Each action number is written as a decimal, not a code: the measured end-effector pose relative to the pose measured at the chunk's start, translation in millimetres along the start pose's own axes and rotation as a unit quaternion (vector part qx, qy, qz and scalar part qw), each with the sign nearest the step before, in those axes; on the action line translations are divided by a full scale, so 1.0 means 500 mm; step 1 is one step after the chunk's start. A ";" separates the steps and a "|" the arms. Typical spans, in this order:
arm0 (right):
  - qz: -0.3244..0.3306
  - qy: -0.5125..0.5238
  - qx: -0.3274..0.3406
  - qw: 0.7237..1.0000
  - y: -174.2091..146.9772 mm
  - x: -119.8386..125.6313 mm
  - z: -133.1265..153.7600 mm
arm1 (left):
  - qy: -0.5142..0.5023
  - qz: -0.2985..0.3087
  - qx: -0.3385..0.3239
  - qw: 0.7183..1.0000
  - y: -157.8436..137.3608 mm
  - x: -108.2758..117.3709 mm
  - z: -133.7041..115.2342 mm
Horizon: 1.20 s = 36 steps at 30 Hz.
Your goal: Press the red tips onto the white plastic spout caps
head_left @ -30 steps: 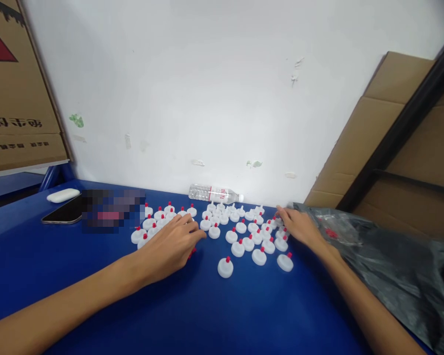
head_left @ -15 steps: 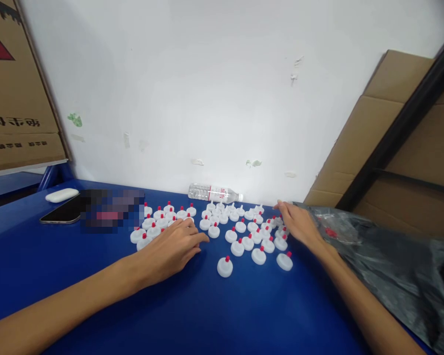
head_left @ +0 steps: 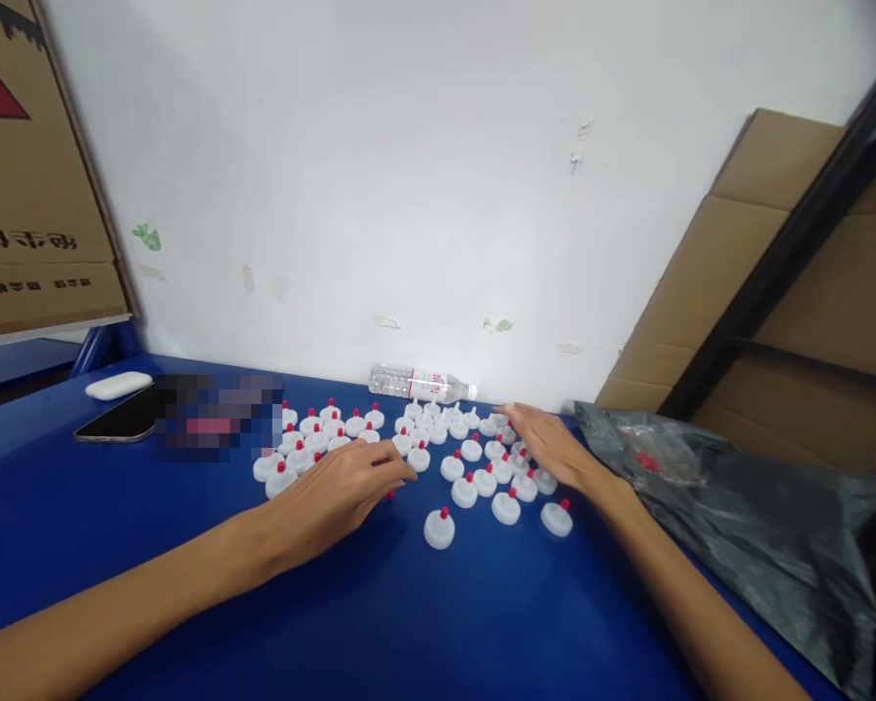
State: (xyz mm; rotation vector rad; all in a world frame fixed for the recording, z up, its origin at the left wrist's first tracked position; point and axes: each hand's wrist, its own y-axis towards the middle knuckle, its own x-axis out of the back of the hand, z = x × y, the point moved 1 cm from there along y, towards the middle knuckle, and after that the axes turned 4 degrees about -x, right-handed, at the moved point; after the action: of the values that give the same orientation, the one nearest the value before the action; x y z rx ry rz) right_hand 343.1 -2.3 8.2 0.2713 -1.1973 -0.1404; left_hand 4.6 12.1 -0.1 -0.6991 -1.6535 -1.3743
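Note:
White nozzle caps with small red tips (head_left: 439,530) are spread over the blue table (head_left: 423,623). Toward the back is a tight cluster of white nozzle caps without red tips (head_left: 438,428). My left hand (head_left: 340,487) hovers low beside the left group, its fingers curled together. A small red tip (head_left: 390,494) shows under those fingers; whether a white cap is joined to it is hidden. My right hand (head_left: 551,446) reaches over the right group, fingers extended toward the untipped caps at the back. Its palm hides some caps, and I see nothing held in it.
A clear plastic bottle (head_left: 423,383) lies against the white wall. At the left are a phone (head_left: 117,414), a white case (head_left: 119,386) and a blurred patch. A dark plastic bag (head_left: 759,526) covers the right side, with a clear bag of red pieces (head_left: 649,461) on it.
My right hand has moved left, across the back of the right group toward the untipped caps. The left hand stays almost in place, and a red tip now shows beneath its fingers.

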 end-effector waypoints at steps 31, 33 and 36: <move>-0.164 0.048 0.191 0.967 -0.055 0.012 0.153 | 0.045 -0.092 0.007 0.995 0.017 0.020 -0.008; -0.139 0.050 0.216 0.965 -0.068 -0.001 0.183 | 0.047 -0.124 -0.006 0.991 0.016 0.020 -0.006; -0.110 0.057 0.234 0.964 -0.080 -0.017 0.208 | 0.046 -0.152 -0.012 0.987 0.016 0.020 -0.008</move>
State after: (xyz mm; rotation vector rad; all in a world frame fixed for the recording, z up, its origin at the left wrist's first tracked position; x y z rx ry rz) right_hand 244.7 -52.7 24.4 0.8190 -1.0714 -0.0315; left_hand 7.5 9.1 12.9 -0.4000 -1.7231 -1.6179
